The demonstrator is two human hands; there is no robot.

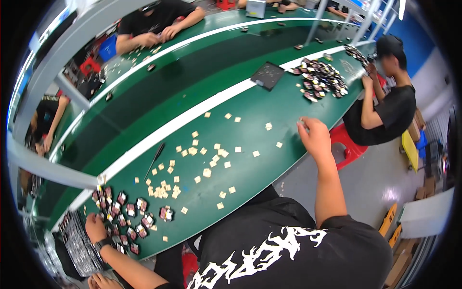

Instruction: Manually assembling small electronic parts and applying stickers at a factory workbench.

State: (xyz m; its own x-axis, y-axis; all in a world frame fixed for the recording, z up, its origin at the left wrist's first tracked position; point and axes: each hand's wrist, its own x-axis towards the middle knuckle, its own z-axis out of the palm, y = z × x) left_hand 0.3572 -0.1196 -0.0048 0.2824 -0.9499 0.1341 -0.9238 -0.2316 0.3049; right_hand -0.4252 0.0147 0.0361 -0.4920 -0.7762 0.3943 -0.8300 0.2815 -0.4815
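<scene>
Here we find our hands well apart: the left hand (96, 229), at lower left, is the nearer to the small black-and-pink modules (122, 220), which lie just to its right. Their cluster stretches from upper left to lower right, with silvery pieces (79, 243) on the hand's other side. Our right hand (315, 135) hovers right of centre, fingers curled; we cannot tell whether either holds anything.
</scene>
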